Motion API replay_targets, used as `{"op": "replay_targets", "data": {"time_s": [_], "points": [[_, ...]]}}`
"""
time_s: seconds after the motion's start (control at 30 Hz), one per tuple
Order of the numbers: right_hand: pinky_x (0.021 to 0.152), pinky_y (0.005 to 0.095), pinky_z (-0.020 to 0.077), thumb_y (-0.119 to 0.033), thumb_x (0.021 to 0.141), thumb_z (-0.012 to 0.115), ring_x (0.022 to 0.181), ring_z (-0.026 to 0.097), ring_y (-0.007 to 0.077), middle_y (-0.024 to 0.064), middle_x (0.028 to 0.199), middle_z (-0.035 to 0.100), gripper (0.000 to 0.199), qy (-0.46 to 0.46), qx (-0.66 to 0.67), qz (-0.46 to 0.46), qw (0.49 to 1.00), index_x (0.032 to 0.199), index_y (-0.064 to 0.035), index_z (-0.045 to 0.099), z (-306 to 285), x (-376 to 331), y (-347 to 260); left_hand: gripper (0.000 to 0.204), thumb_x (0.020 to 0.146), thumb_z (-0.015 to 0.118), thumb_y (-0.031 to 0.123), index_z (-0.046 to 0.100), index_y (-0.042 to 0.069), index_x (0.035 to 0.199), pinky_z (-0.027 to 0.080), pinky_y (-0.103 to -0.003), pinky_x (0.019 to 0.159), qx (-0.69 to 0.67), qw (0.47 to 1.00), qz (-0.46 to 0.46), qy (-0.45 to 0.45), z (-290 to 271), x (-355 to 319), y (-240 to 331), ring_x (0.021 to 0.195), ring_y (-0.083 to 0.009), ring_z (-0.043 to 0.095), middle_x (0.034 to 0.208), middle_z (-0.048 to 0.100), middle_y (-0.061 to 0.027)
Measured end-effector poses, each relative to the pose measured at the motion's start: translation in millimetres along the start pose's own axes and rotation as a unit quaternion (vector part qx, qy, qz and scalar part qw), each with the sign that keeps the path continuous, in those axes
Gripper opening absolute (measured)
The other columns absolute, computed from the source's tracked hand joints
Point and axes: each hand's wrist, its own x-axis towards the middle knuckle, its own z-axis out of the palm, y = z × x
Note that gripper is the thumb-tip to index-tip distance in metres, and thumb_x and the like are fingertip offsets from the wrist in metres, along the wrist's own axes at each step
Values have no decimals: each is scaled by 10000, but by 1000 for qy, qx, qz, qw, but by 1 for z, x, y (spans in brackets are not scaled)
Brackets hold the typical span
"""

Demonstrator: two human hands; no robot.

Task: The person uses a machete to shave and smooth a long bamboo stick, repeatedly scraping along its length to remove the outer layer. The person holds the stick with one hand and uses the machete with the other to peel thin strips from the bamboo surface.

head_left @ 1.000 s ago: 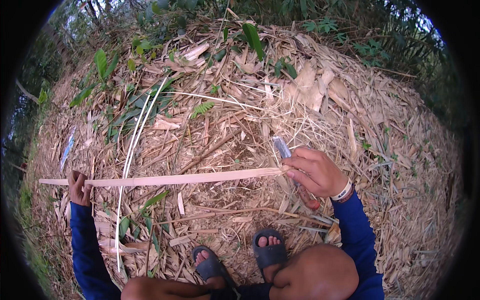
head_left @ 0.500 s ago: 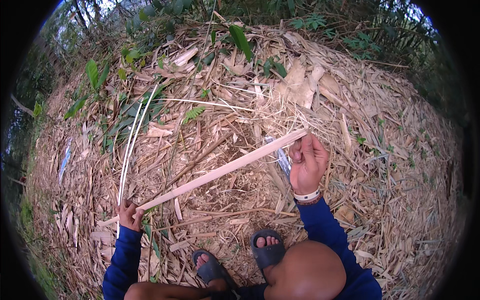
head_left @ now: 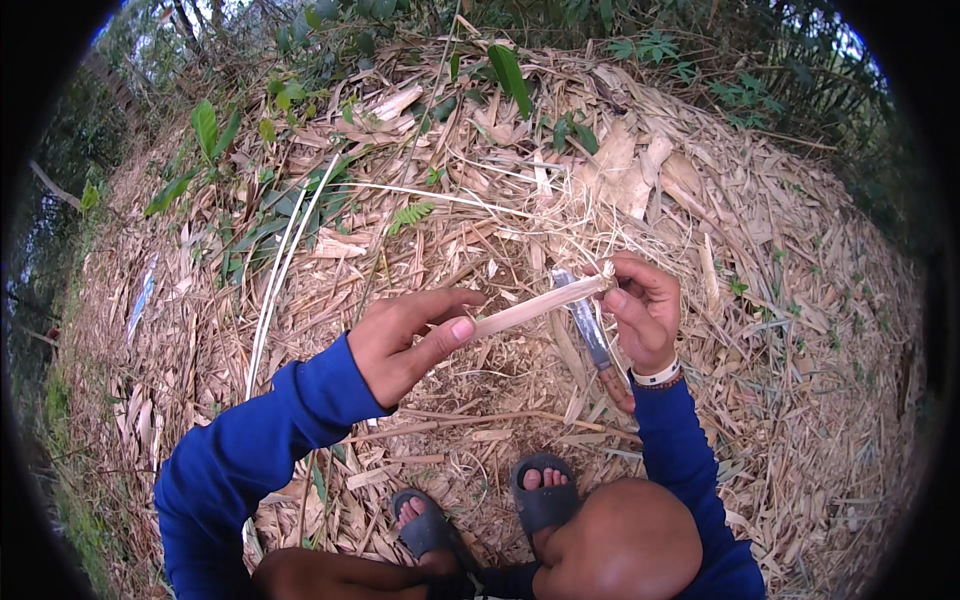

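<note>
A flat, pale bamboo strip (head_left: 535,308) slants up to the right between my hands, its right end frayed. My left hand (head_left: 410,335) is closed around it partway along, thumb on top; the part of the strip beyond that hand is hidden by my hand and sleeve. At the frayed tip, my right hand (head_left: 645,308) pinches the strip between thumb and fingers. Behind the strip and beside my right hand lies a knife (head_left: 590,335) on the ground, with a grey blade and a brown handle.
Dry leaves and bamboo scraps (head_left: 800,330) cover the sloping ground. Two long pale slivers (head_left: 285,275) curve at the left, and a tangle of thin shavings (head_left: 590,215) lies beyond my right hand. My sandalled feet (head_left: 430,525) are at the bottom; green plants (head_left: 205,135) stand at upper left.
My left hand has slid from the strip's lower left end up to near its right end. The right hand has stayed at the tip, its fingers now turned in on it.
</note>
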Motion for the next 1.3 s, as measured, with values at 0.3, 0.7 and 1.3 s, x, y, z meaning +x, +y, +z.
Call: {"op": "replay_targets", "data": {"time_s": [0.3, 0.7, 1.3], "points": [[909, 358, 492, -222, 810, 771, 1093, 578, 260, 160, 1223, 574, 517, 170, -496, 149, 838, 1241, 5, 599, -55, -78, 54, 186, 928, 657, 185, 676, 24, 1019, 483, -395, 616, 190, 973, 23, 128, 14, 66, -38, 631, -274, 634, 676, 620, -129], [921, 375, 538, -40, 803, 698, 1172, 558, 262, 179, 1383, 468, 697, 134, -503, 237, 820, 1438, -85, 414, -114, -174, 97, 247, 908, 671, 252, 694, 88, 1092, 528, -418, 746, 169, 957, -223, 77, -5, 63, -142, 783, -312, 681, 851, 699, -166], [769, 491, 540, -165, 781, 752, 800, 642, 436, 190, 808, 631, 359, -78, -667, 339, 659, 1026, 10, 555, -95, -160, 123, 127, 976, 563, 142, 566, 46, 1059, 478, -315, 421, -60, 963, -247, 93, 27, -18, -136, 466, -167, 609, 644, 613, -74]]}}
